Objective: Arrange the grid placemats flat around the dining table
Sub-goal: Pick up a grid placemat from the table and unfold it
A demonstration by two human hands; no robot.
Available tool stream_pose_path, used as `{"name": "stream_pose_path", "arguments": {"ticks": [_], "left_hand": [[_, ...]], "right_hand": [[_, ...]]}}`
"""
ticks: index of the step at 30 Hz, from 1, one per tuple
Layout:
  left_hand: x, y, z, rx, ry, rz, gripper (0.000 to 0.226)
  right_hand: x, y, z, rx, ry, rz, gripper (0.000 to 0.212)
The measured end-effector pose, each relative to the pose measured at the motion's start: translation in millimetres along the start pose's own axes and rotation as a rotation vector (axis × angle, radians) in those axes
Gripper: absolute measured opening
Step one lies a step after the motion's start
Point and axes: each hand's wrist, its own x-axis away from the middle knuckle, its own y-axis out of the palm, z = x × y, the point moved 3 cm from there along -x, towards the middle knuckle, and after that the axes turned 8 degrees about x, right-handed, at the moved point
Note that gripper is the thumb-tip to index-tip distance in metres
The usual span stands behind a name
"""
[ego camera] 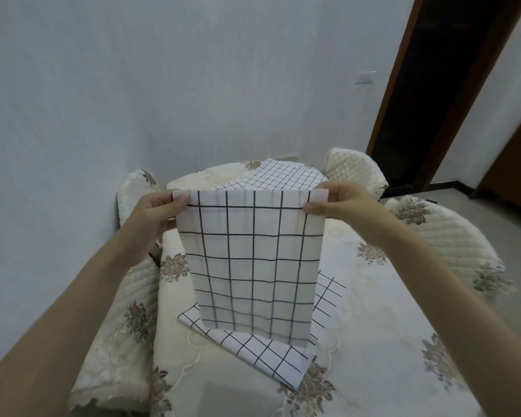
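A white placemat with a black grid (253,266) hangs upright in the air above the table. My left hand (160,212) pinches its top left corner and my right hand (340,203) pinches its top right corner. Under it, a folded grid placemat (265,356) lies on the floral tablecloth near the table's middle, partly hidden by the held one. Another grid placemat (283,176) lies flat at the far end of the table.
The dining table (373,326) wears a cream floral cloth. Quilted chair backs stand at the left (124,311), far left (136,185), far right (352,167) and right (451,236). A wall is close behind; a dark doorway (433,85) opens at right.
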Motion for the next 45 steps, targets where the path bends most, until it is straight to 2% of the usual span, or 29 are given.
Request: {"name": "stream_pose_path", "arguments": {"ticks": [3, 5, 7, 8, 11, 12, 13, 17, 21, 25, 27, 29, 31, 32, 34, 36, 39, 42, 45], "left_hand": [[5.5, -13.2, -20.6, -0.105, -0.104, -0.007, 0.058], [7.5, -17.4, -29.8, -0.291, -0.170, 0.009, 0.062], [4.1, -15.5, -29.3, -0.516, -0.166, 0.064, 0.045], [1.0, -9.6, -24.5, -0.582, -0.145, 0.067, 0.044], [-8.8, 29.0, -3.1, -0.668, -0.061, -0.073, 0.069], [-11.8, 43.9, 1.9, -0.679, -0.045, -0.132, 0.072], [-15.0, 58.7, 5.5, -0.679, -0.033, -0.183, 0.068], [-31.4, 100.8, 8.0, -0.703, -0.005, -0.270, 0.024], [-41.8, 116.2, 10.5, -0.856, 0.003, -0.282, 0.018], [-44.9, 110.7, 21.5, -0.796, 0.081, -0.269, 0.045], [-44.3, 104.0, 29.2, -0.747, 0.116, -0.242, 0.050], [-44.4, 95.0, 36.4, -0.698, 0.135, -0.191, 0.043], [-45.0, 81.9, 42.9, -0.644, 0.135, -0.119, 0.027], [-45.1, 74.4, 46.0, -0.604, 0.139, -0.095, 0.026], [-44.0, 59.2, 54.0, -0.558, 0.157, -0.058, 0.039], [-40.6, 45.8, 62.2, -0.481, 0.181, -0.011, 0.034], [-34.7, 24.8, 68.0, -0.363, 0.201, 0.105, 0.009], [-29.5, 3.1, 64.5, -0.281, 0.202, 0.188, 0.015], [-24.4, -12.7, 54.6, -0.234, 0.179, 0.252, 0.012]], "right_hand": [[0.5, 3.3, -2.9, -0.182, 0.017, 0.077, 0.037], [0.2, 7.6, -4.2, -0.159, 0.008, 0.105, 0.033], [-0.4, 13.7, -6.1, -0.072, -0.006, 0.108, 0.026], [-0.5, 17.2, -7.7, -0.037, -0.013, 0.099, 0.022], [-2.2, 28.2, -12.1, 0.075, -0.033, 0.074, 0.016], [-3.3, 31.6, -13.6, 0.109, -0.043, 0.071, 0.015], [-3.7, 34.4, -15.3, 0.124, -0.055, 0.065, 0.013], [-3.3, 39.9, -18.7, 0.157, -0.084, 0.082, 0.009], [-1.9, 34.6, -13.0, 0.120, -0.075, 0.115, 0.013], [1.7, 26.8, -2.2, 0.000, -0.042, 0.074, 0.010], [3.1, 25.1, 8.0, -0.019, -0.005, 0.035, 0.013], [4.3, 25.7, 21.0, 0.020, 0.037, -0.011, 0.017], [5.0, 26.6, 35.9, 0.065, 0.087, -0.057, 0.017], [5.2, 26.4, 43.5, 0.089, 0.114, -0.078, 0.017], [5.8, 24.4, 57.9, 0.142, 0.161, -0.113, 0.015], [7.4, 20.1, 69.0, 0.169, 0.197, -0.126, 0.011], [10.5, 9.0, 79.4, 0.171, 0.222, -0.126, 0.011], [11.5, -6.6, 86.1, 0.154, 0.250, -0.083, 0.013], [11.9, -22.6, 86.6, 0.018, 0.274, 0.000, 0.019]]}}
